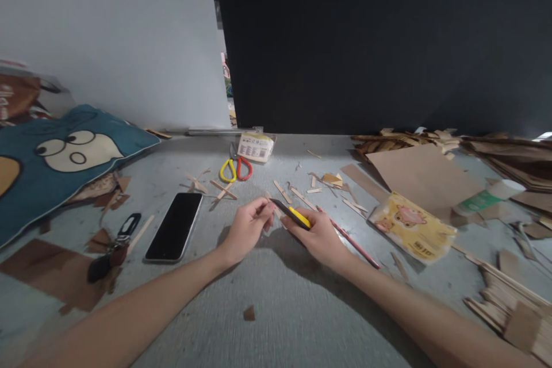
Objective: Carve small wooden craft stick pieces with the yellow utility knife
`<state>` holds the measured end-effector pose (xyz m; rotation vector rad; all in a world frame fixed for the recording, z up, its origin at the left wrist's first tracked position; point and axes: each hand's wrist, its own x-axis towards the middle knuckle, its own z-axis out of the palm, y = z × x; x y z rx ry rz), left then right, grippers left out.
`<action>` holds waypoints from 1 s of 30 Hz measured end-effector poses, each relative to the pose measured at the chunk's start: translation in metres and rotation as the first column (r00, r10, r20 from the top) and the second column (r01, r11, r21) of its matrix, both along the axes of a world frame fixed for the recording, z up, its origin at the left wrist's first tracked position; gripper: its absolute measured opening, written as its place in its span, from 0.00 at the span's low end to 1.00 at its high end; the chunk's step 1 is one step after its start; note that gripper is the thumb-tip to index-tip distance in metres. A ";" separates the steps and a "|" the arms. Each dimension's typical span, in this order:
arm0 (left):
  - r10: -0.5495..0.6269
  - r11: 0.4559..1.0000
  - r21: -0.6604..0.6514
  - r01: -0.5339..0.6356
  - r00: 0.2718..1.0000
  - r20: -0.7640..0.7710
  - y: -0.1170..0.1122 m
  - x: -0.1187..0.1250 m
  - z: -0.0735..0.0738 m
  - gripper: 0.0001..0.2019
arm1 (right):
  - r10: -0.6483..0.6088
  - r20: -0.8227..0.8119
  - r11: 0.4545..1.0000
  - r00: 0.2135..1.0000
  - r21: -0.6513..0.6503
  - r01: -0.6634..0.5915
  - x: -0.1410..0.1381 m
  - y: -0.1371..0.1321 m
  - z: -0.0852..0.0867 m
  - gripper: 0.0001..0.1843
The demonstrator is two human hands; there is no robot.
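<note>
My right hand point(319, 236) is closed around a yellow and black utility knife point(293, 215), whose tip points left toward my other hand. My left hand point(248, 227) pinches a thin wooden stick point(271, 202) against the grey table point(276, 299), right at the knife's tip. A red pencil point(351, 240) lies under and beyond my right hand. Loose wooden sticks point(302, 195) are scattered just behind both hands.
A black phone point(175, 226) and a key fob point(114, 247) lie at left, near a blue cartoon cushion point(56, 155). Yellow and red scissors point(236, 168) sit further back. Cardboard sheets point(422, 175), a yellow packet point(409, 227) and stacked wood strips point(509, 299) crowd the right.
</note>
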<state>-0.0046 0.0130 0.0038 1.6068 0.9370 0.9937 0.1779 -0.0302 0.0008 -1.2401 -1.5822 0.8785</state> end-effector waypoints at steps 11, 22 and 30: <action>-0.132 0.991 -0.017 0.132 0.991 -0.027 0.002 0.000 0.000 0.18 | 0.029 -0.020 1.000 0.999 -0.007 -0.029 0.001 0.000 -0.001 0.20; 0.012 0.993 -0.118 -0.005 0.998 0.055 -0.001 0.003 -0.004 0.18 | -0.106 0.094 0.969 0.990 0.232 0.081 0.004 -0.011 -0.013 0.19; 0.222 0.968 0.163 -0.190 0.953 -0.207 0.000 -0.002 -0.004 0.15 | -0.008 0.245 0.991 0.969 0.129 -0.025 0.003 -0.026 -0.012 0.31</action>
